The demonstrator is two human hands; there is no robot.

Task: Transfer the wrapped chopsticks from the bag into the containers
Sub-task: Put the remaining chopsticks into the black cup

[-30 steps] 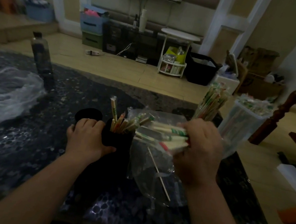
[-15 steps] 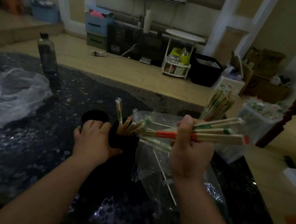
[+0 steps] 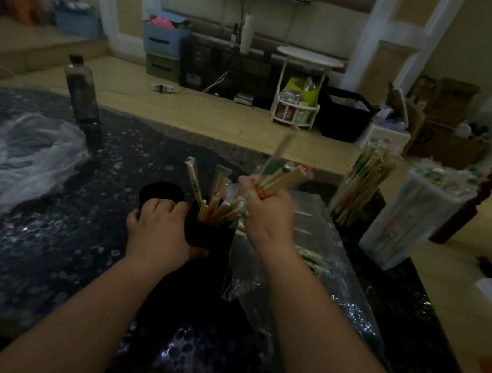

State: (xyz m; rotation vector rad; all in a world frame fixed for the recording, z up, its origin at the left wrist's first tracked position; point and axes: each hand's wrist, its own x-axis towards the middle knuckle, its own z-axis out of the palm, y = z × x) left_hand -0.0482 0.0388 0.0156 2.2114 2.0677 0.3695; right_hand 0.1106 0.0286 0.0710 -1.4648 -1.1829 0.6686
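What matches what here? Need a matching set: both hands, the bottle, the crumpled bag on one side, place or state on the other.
1. left hand
2. right hand
3. bottle
4. crumpled bag

A. stands upright near the far edge of the table
B. grips a bundle of wrapped chopsticks
C. lies at the table's left edge
D. holds the black container

Pairs: 1-D, 2-B, 3-A, 4-C

Dim throughout, brighter toward far wall (image 3: 326, 22). Glints on dark tabletop (image 3: 37, 251). Motion blur on raised chopsticks (image 3: 281, 174); wide-angle bending at edges.
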